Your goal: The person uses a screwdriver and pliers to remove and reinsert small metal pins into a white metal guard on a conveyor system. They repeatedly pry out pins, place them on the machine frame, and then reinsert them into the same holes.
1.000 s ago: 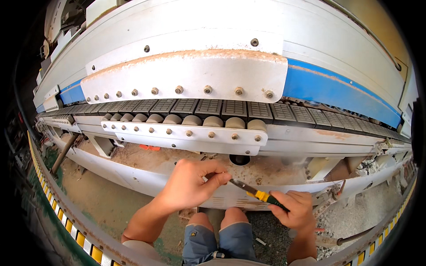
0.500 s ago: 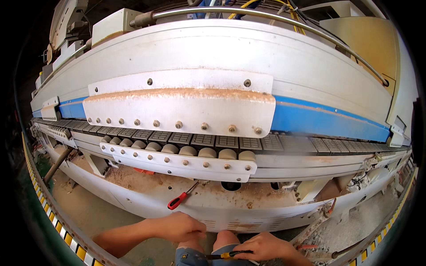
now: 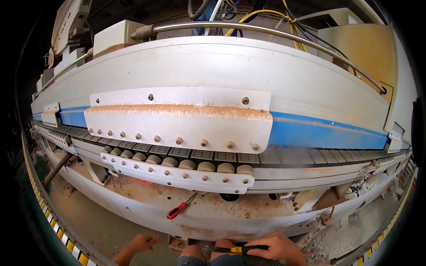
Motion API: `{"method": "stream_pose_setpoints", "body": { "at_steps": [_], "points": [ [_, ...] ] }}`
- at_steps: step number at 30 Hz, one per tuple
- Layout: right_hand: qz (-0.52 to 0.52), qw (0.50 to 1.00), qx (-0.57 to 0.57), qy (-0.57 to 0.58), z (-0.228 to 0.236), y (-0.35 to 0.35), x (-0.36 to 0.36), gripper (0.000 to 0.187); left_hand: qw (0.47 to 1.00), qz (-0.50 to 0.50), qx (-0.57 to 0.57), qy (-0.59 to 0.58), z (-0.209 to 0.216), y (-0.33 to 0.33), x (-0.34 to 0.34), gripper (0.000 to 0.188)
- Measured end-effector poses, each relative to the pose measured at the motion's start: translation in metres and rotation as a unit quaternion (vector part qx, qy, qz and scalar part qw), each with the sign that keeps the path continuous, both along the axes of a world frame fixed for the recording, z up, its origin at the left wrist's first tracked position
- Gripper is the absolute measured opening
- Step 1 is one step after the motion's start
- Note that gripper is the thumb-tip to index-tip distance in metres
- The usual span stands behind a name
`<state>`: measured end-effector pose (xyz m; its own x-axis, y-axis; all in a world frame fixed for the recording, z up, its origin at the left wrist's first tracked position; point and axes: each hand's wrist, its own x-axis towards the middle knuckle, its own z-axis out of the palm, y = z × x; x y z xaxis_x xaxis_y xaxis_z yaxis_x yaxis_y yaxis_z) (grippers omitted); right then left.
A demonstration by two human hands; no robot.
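Note:
My right hand (image 3: 277, 249) is closed round the black handle of a black-and-yellow screwdriver (image 3: 236, 250). It lies across above my knees with its shaft toward the left; the tip is hard to make out. Low at the left, beside the machine's base, my left hand (image 3: 141, 244) has its fingers curled together, and whatever they may hold is hidden. A red-and-black screwdriver (image 3: 177, 210) rests on the edge of the dusty white machine base (image 3: 151, 213), its shaft pointing up and right. Neither hand touches it.
A white conveyor housing with a blue strip (image 3: 328, 131) spans the view. Below its bolted guard plate (image 3: 177, 126) run a grey slatted chain (image 3: 202, 154) and a row of rollers (image 3: 206, 166). Striped yellow edging (image 3: 57, 230) curves along the left. A rusty bar (image 3: 317, 230) leans at right.
My left hand has moved left and down, away from my knees. My right hand has shifted slightly right with the black-and-yellow screwdriver. The view has tilted up a little.

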<state>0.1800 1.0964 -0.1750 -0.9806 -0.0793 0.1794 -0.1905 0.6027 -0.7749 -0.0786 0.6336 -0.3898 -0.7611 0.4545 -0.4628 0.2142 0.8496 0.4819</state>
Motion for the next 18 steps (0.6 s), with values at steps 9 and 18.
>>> {"method": "stream_pose_setpoints", "body": {
  "at_steps": [9,18],
  "points": [
    [-0.036,0.995,-0.086,0.047,0.021,0.029,0.017,0.021,0.951,-0.017,-0.306,-0.048,-0.164,-0.108,0.033,0.059],
    [-0.013,0.993,-0.115,0.003,0.007,0.01,-0.02,0.027,0.953,-0.013,0.102,0.286,-0.132,-0.011,0.032,0.036]
  ]
}}
